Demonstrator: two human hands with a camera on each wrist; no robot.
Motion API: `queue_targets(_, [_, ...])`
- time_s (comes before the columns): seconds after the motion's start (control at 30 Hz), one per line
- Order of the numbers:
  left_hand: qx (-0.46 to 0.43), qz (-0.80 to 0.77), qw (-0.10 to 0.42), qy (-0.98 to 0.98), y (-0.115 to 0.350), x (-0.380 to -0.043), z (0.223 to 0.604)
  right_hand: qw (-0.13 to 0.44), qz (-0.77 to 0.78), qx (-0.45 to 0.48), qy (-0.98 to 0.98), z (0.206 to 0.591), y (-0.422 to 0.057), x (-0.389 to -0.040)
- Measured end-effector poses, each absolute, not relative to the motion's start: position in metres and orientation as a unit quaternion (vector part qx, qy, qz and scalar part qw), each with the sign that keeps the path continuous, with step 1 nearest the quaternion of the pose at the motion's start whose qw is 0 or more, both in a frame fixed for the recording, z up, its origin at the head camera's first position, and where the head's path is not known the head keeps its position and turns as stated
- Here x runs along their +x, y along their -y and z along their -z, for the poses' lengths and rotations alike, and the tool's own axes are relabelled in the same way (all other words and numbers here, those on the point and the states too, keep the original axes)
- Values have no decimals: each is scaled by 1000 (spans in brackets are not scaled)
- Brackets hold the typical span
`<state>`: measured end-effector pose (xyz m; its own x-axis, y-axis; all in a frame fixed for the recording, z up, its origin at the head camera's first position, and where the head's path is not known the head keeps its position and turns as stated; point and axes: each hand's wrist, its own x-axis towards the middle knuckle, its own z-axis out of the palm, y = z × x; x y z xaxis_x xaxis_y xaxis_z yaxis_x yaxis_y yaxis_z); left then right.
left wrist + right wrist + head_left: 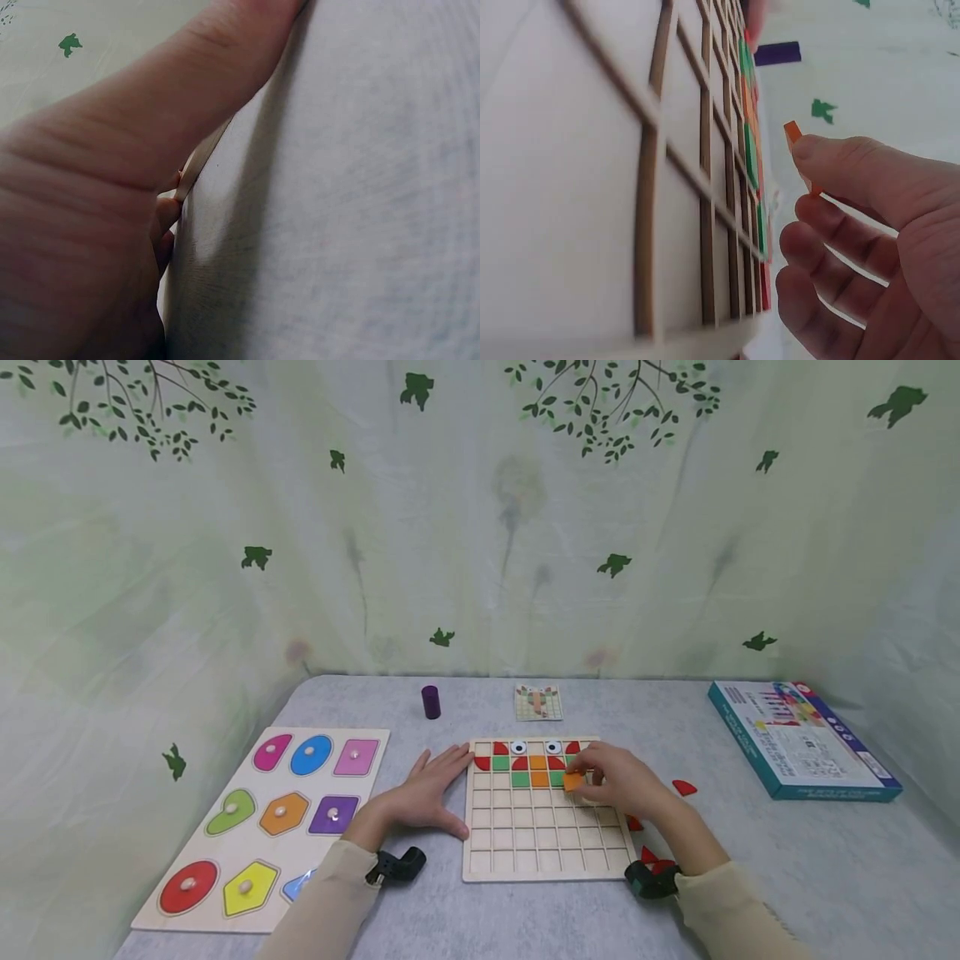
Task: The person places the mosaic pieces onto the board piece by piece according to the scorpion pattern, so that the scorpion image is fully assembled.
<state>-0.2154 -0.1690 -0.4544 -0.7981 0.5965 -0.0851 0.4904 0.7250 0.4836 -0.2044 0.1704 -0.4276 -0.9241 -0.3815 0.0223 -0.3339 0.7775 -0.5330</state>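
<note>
From my end, the orange tile [572, 781] looked small, flat and plain; the right wrist view caught its narrow orange edge, tipped and apart from the grid. It was over the right side of the board [526, 839], beside the third row. The right hand [618, 781] pinched it, thumb and finger parted only by the tile, other fingers loosely bent. The left hand [423, 797] had its fingers spread, gripping nothing, thumb and fingertips touching the board's left edge. Red, green and orange tiles [538, 762] and two eye discs [518, 747] filled upper cells. The right hand hid some of those cells from me. Red pieces [684, 787] lay right of the board, some partly behind the right wrist's camera [651, 880]. Beyond the board stood a purple cylinder [431, 702] and a card [538, 703]; a box [806, 743] lay far right, the knob puzzle [300, 853] left, partly covered by the left sleeve [330, 893].
</note>
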Motion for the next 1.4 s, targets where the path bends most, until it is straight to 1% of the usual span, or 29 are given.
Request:
queue_targets(0.27, [296,-224,118,-921,169,-214,456,42,280,-207,-937,429,-144,-202])
queue_targets(0.47, [295,-224,120,-921,169,-214,455,48,291,-190,-936,434,-133,-199])
queue_targets(0.73, [294,-223,118,-922,168,-215,454,60,297,-171,-937,438,-128,-197])
queue_targets(1.4, [293,-226,120,-921,169,-215,455,55,294,-167,-939,439,-126,-193])
